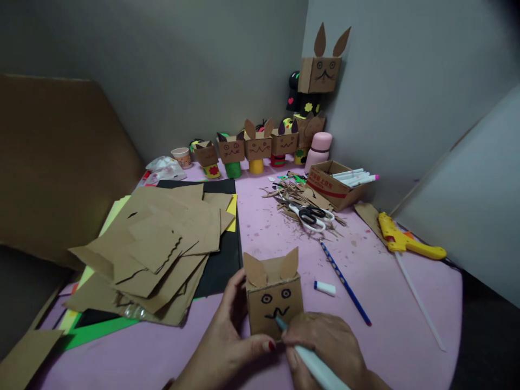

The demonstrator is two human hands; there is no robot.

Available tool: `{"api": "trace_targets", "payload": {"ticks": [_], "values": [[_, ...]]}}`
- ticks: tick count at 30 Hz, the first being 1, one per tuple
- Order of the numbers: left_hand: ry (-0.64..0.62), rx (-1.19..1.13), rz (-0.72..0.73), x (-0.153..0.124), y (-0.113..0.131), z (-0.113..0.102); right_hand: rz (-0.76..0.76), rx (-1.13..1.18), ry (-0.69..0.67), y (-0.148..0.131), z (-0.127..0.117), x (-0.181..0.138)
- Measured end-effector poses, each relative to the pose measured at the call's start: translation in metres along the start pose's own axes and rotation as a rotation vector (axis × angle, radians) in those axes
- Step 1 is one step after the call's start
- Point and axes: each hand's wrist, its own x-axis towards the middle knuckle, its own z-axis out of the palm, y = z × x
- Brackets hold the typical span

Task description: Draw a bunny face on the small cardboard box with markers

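A small cardboard box (257,309) with two pointed cardboard ears stands on the pink table in front of me. Its front bears two ringed eyes and a wavy black mouth. My left hand (233,330) grips the box from the left, thumb along its lower front edge. Pinched in my right hand (325,341) is a white marker (314,365), its tip at the drawn mouth. The marker's white cap (324,288) lies to the right of the box, beside a blue pencil (345,281).
Cardboard sheets (162,244) are piled on the left. Scissors (311,214) rest on cardboard scraps near a box of markers (333,184). A yellow glue gun (410,241) lies at right. Several animal-headed figures (259,146) and a pink bottle (319,151) line the back.
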Motion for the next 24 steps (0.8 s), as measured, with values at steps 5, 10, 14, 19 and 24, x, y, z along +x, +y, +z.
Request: {"api": "trace_targets", "payload": {"ticks": [5,10,14,19,24], "values": [[-0.001,0.004,0.022,-0.0009,-0.0012,-0.0013,0.009,0.019,0.005,0.0007,0.0015,-0.0028],[0.021,0.029,0.019,0.0002,-0.0007,-0.0004,0.021,0.025,0.023,-0.0009,0.0025,-0.0033],[0.026,0.043,0.02,0.0018,0.0015,0.0008,0.04,0.023,0.041,-0.0018,0.0033,-0.0039],[0.033,0.048,0.016,0.0018,0.0018,0.0009,0.036,0.029,0.045,-0.0015,0.0017,-0.0012],[0.025,0.037,0.029,0.0011,-0.0002,0.0003,0.024,-0.018,0.032,-0.0014,-0.0013,0.0019]]}}
